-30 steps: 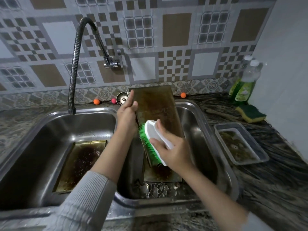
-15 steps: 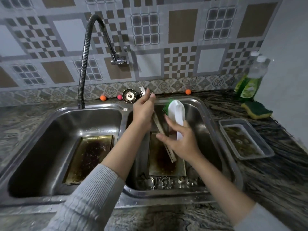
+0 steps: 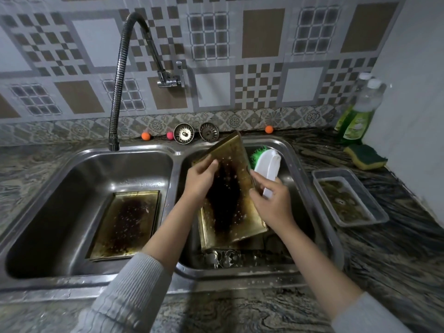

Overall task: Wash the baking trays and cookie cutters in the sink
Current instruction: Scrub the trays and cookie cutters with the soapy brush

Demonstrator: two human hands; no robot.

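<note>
Both hands work over the right basin of a double steel sink [image 3: 176, 155]: the left hand [image 3: 200, 180] is clamped on the left edge of a burnt baking tray [image 3: 228, 188], held tilted with its far end raised toward the wall, while the right hand [image 3: 271, 200] grips a white scrub brush [image 3: 268, 168] with green bristles against the tray's right edge. Another tray lies beneath it, and cookie cutters [image 3: 222, 257] sit at the basin's near end. A second dirty tray [image 3: 126, 224] lies flat in the left basin, and a third tray [image 3: 349, 197] rests on the dark marbled counter [image 3: 384, 260] to the right. Behind stand a flexible faucet [image 3: 120, 75], two sink strainers [image 3: 183, 133], a green soap bottle [image 3: 359, 116], a sponge [image 3: 365, 156] and a patterned tile wall [image 3: 262, 32].
</note>
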